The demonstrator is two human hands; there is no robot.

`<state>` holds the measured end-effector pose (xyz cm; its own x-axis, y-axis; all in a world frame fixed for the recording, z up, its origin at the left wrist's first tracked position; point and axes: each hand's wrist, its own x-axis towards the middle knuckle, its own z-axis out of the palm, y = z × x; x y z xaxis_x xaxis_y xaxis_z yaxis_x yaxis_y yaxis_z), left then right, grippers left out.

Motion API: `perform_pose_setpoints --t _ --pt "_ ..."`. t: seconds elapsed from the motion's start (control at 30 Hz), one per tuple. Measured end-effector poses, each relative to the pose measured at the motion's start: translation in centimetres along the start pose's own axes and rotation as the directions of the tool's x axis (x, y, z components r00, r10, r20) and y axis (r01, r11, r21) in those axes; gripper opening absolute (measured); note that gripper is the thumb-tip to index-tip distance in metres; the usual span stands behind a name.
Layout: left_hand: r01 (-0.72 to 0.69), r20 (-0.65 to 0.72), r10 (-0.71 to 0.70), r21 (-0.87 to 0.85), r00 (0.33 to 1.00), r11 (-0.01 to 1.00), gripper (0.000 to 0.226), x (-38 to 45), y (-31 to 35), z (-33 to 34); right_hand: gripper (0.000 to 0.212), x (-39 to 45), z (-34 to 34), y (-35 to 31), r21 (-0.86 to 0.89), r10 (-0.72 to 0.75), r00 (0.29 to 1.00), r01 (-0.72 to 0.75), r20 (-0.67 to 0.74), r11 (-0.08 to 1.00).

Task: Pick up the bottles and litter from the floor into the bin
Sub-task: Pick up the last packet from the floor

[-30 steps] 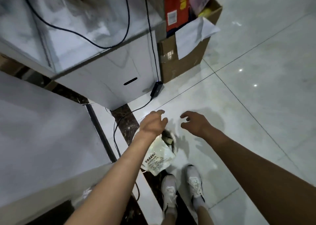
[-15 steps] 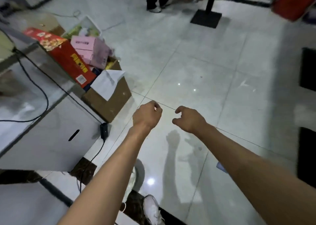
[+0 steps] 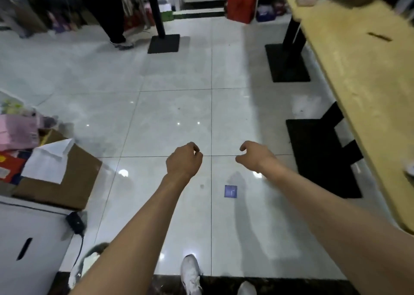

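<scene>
Litter, a small flat blue square (image 3: 230, 191), lies on the pale tiled floor (image 3: 174, 115) just below and between the two hands, a little nearer the right one. It is the only loose scrap plainly visible on the open floor; no bottle can be made out.

Head view: a second ago the gaze pointed down at the feet, where a white bag-lined bin sat under the left hand. Now the gaze has lifted and swung out across the room, and the bin shows only as a blurred white-and-grey edge (image 3: 89, 261) below and left of the left forearm. The left hand (image 3: 184, 160) is loosely curled, thumb near forefinger, holding nothing. The right hand (image 3: 254, 155) is half open with fingers hooked downward, also empty. Both hover above the floor, well apart from the blue square.

Left of the left hand stands a cardboard box (image 3: 65, 180) stuffed with packages. Right of the right hand runs a pale wooden bench (image 3: 358, 75) on black bases.

This reads as a search for the next piece, with the blue square the likely target.
</scene>
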<state>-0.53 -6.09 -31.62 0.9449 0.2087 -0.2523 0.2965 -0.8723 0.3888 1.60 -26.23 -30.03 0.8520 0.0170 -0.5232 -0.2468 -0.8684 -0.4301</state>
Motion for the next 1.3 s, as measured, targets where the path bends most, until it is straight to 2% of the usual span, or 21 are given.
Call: perform_pose_setpoints --t 0.13,0.3,0.5,0.67,0.8,0.97,1.17,1.3 --pt "-0.065 0.025 0.065 0.032 0.998 0.997 0.028 1.2 3.7 1.0 0.047 1.3 -1.5 3.2 0.031 0.022 0.999 -0.021 -0.03 0.999" --pt "-0.097 0.079 0.095 0.016 0.992 0.995 0.029 4.9 5.7 2.6 0.038 4.6 -2.1 4.2 0.037 0.032 0.999 -0.031 -0.027 0.999" --pt "-0.1 0.181 0.101 -0.018 0.978 0.995 0.028 11.5 6.2 6.4 0.028 10.3 -0.9 6.0 0.099 0.087 0.996 -0.084 -0.02 0.991" --pt "-0.108 0.252 0.11 -0.022 0.961 0.994 0.028 16.7 5.5 11.4 0.033 15.2 1.8 8.6 0.109 0.123 0.992 -0.124 0.016 0.986" --pt "-0.109 0.273 0.122 -0.061 0.954 0.992 0.027 18.4 2.3 18.5 0.04 17.6 8.5 12.7 0.068 0.198 0.97 -0.209 0.143 0.976" --pt "0.023 0.283 0.017 -0.135 0.959 0.991 0.027 23.6 -4.8 34.2 0.054 28.3 20.0 19.3 -0.148 0.206 0.91 -0.162 0.359 0.976" --pt "0.152 0.279 -0.106 -0.15 0.955 0.977 0.036 26.1 -15.6 52.9 0.077 41.9 35.0 26.1 -0.128 0.15 0.917 -0.109 0.37 0.986" --pt "0.134 0.24 -0.091 -0.172 0.966 0.976 0.04 28.4 -20.2 61.7 0.091 49.5 43.3 28.8 -0.157 0.064 0.946 -0.014 0.318 0.988"
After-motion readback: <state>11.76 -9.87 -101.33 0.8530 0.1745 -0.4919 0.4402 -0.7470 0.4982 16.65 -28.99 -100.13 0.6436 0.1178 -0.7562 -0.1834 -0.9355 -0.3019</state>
